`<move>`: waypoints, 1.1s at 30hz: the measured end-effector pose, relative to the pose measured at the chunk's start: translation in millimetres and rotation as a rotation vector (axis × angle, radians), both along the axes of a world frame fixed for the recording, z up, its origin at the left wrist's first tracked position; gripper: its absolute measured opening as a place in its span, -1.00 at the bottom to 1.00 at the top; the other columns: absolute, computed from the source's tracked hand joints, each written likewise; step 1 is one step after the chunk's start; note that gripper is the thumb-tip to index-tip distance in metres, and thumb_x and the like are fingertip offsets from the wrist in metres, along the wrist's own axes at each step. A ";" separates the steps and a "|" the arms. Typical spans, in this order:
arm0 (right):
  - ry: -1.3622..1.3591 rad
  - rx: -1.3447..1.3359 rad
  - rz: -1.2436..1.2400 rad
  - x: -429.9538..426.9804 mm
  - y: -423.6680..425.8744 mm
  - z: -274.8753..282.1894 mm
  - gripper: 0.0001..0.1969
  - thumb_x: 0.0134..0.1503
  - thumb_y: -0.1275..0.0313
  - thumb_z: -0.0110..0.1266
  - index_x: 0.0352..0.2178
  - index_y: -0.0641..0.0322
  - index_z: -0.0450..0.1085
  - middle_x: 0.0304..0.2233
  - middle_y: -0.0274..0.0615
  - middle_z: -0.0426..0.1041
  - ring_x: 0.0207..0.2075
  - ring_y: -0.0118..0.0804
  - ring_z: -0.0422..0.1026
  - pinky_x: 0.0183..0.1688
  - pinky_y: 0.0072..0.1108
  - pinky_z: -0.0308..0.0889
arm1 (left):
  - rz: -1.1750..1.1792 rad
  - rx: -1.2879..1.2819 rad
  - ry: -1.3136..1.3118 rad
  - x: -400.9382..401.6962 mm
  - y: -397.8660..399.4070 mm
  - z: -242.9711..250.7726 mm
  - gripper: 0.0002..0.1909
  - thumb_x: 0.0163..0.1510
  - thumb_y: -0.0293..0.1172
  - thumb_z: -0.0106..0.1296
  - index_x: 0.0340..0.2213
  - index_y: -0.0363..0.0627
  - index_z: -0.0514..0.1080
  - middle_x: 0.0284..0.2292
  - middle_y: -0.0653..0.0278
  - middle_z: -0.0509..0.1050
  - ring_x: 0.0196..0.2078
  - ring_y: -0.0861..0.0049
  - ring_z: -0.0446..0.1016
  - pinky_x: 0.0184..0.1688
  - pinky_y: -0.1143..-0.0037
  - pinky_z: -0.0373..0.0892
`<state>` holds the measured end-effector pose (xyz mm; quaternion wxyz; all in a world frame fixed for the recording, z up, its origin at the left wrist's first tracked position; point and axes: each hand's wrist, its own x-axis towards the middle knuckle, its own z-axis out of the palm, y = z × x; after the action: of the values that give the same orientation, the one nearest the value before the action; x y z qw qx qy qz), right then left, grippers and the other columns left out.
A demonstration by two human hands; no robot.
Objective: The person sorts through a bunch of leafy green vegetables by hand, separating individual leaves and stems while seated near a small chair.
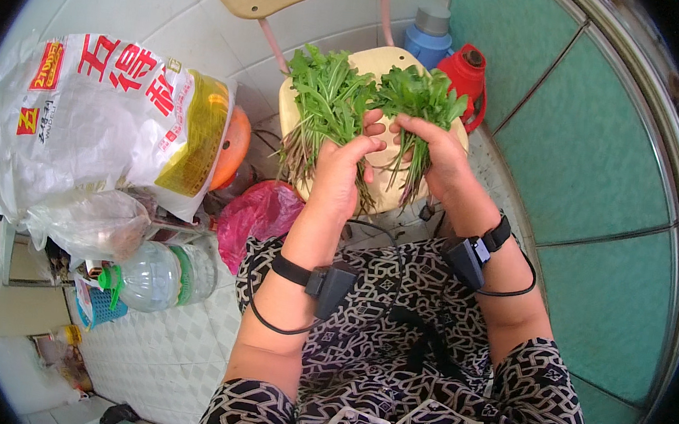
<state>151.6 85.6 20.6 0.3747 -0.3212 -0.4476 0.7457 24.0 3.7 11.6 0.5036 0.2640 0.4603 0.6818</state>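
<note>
Two bunches of leafy greens with thin, purplish stems rest on the pale wooden seat of a chair (pixel 387 57). My right hand (pixel 440 151) grips the smaller right bunch (pixel 423 96), its leaves fanning out beyond the fingers and its stems hanging below. Beside the larger left bunch (pixel 331 95) is my left hand (pixel 346 167), thumb raised and fingers partly curled. Some stems show beneath that hand, but whether it holds any is hidden. Each forearm carries a black strapped device with a cable.
Left stand a large white woven sack (pixel 108 116), a clear plastic bag (pixel 90 222) and a green-capped bottle (pixel 152 275). A pink bag (pixel 262 212) lines a bin near the chair. Behind it are blue (pixel 428 39) and red (pixel 464 72) thermos flasks. Green panels (pixel 590 136) close off the right.
</note>
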 end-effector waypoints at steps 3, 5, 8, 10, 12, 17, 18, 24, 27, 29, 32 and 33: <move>-0.013 -0.006 -0.100 8.1 13.2 -2.8 -0.81 0.04 0.41 0.10 -0.33 0.30 0.40 -0.50 -0.27 0.46 -0.52 -0.43 0.39 -0.45 -0.66 0.28 | -0.008 0.011 -0.080 -3.8 -0.2 0.5 -0.57 -0.01 -0.39 -0.15 -0.07 -0.25 0.36 -0.21 0.23 0.44 -0.26 0.57 0.40 -0.60 0.67 0.21; 0.028 0.055 -0.115 9.8 17.3 -3.6 -0.87 0.07 0.44 0.06 -0.36 0.27 0.36 -0.56 -0.35 0.40 -0.53 -0.48 0.36 -0.49 -0.67 0.26 | -0.020 0.052 -0.202 -6.3 -2.1 2.8 -0.57 0.03 -0.35 -0.17 -0.06 -0.23 0.35 -0.22 0.25 0.44 -0.25 0.57 0.41 -0.60 0.65 0.23; 0.022 0.087 -0.060 8.5 12.5 -1.0 -0.88 0.04 0.47 0.09 -0.40 0.25 0.33 -0.62 -0.40 0.31 -0.61 -0.53 0.27 -0.56 -0.68 0.17 | -0.037 0.076 -0.221 -9.1 -1.4 0.6 -0.58 0.08 -0.31 -0.20 -0.05 -0.21 0.34 -0.21 0.25 0.44 -0.26 0.57 0.41 -0.60 0.65 0.24; 0.030 0.063 -0.006 7.1 5.3 -0.3 -0.86 -0.01 0.51 0.13 -0.41 0.25 0.32 -0.64 -0.41 0.29 -0.66 -0.58 0.21 -0.61 -0.70 0.08 | -0.037 0.068 -0.221 -5.4 0.4 2.1 -0.60 0.10 -0.30 -0.20 -0.06 -0.20 0.35 -0.22 0.26 0.44 -0.27 0.58 0.41 -0.60 0.65 0.25; 0.031 0.022 0.047 3.1 -2.0 1.3 -0.84 -0.04 0.52 0.16 -0.40 0.27 0.34 -0.64 -0.40 0.29 -0.66 -0.56 0.21 -0.61 -0.70 0.10 | -0.032 0.058 -0.218 -2.0 1.7 1.3 -0.61 0.11 -0.28 -0.19 -0.07 -0.19 0.36 -0.23 0.26 0.44 -0.28 0.58 0.42 -0.60 0.65 0.25; 0.053 -0.017 0.145 -11.6 -19.4 1.4 -0.85 -0.06 0.53 0.18 -0.42 0.28 0.36 -0.68 -0.40 0.26 -0.69 -0.55 0.20 -0.59 -0.64 0.23 | -0.049 -0.010 -0.225 -5.7 1.8 -12.6 -0.76 0.12 -0.25 -0.13 -0.25 -0.12 0.36 -0.33 0.35 0.45 -0.38 0.61 0.39 -0.52 0.57 0.25; 0.041 -0.028 0.155 -12.9 -18.9 -0.7 -0.85 -0.06 0.54 0.18 -0.44 0.28 0.35 -0.68 -0.40 0.25 -0.69 -0.54 0.19 -0.58 -0.59 0.27 | -0.030 -0.019 -0.191 -5.6 3.5 -13.9 -0.79 0.12 -0.23 -0.12 -0.29 -0.08 0.35 -0.35 0.35 0.44 -0.41 0.61 0.35 -0.51 0.55 0.23; 0.062 -0.082 0.130 -10.0 -10.7 -9.6 -0.89 -0.02 0.51 0.12 -0.44 0.31 0.37 -0.64 -0.38 0.30 -0.63 -0.52 0.26 -0.50 -0.56 0.32 | -0.038 0.071 -0.223 -2.0 1.6 -3.0 -0.63 0.15 -0.25 -0.20 -0.05 -0.13 0.32 -0.24 0.30 0.45 -0.27 0.56 0.40 -0.35 0.54 0.32; 0.148 -0.109 0.001 -7.5 -2.3 -12.6 -0.87 0.00 0.49 0.09 -0.41 0.34 0.38 -0.54 -0.28 0.40 -0.53 -0.45 0.36 -0.41 -0.56 0.34 | -0.004 0.068 -0.234 -5.0 5.8 -6.2 -0.56 0.15 -0.24 -0.22 0.02 -0.16 0.30 -0.26 0.28 0.44 -0.25 0.57 0.40 -0.27 0.58 0.34; 0.096 -0.196 -0.040 -2.8 1.7 -4.7 -0.82 0.08 0.42 -0.03 -0.34 0.33 0.37 -0.41 -0.19 0.48 -0.42 -0.37 0.43 -0.31 -0.61 0.36 | -0.001 0.062 -0.249 -8.4 5.4 -8.8 -0.59 0.15 -0.26 -0.21 -0.01 -0.16 0.33 -0.27 0.25 0.44 -0.19 0.57 0.37 -0.18 0.55 0.32; 0.090 -0.206 -0.125 2.0 3.5 4.7 -0.83 0.09 0.39 -0.05 -0.37 0.31 0.35 -0.49 -0.27 0.43 -0.47 -0.39 0.39 -0.39 -0.62 0.31 | -0.005 0.105 -0.259 -11.0 5.2 -11.4 -0.62 0.16 -0.27 -0.20 -0.04 -0.17 0.34 -0.33 0.28 0.44 -0.25 0.59 0.38 -0.23 0.57 0.32; 0.136 -0.183 -0.054 7.9 9.4 2.4 -0.85 0.09 0.39 -0.04 -0.40 0.28 0.34 -0.54 -0.33 0.37 -0.51 -0.43 0.34 -0.46 -0.64 0.25 | -0.007 0.092 -0.280 -10.6 5.0 -10.8 -0.63 0.16 -0.28 -0.20 -0.05 -0.18 0.34 -0.39 0.31 0.42 -0.31 0.61 0.37 -0.28 0.58 0.32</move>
<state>159.5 95.1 23.0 0.3932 -0.3150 -0.3422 0.7931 13.4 8.7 0.8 0.5528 0.1908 0.3529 0.7304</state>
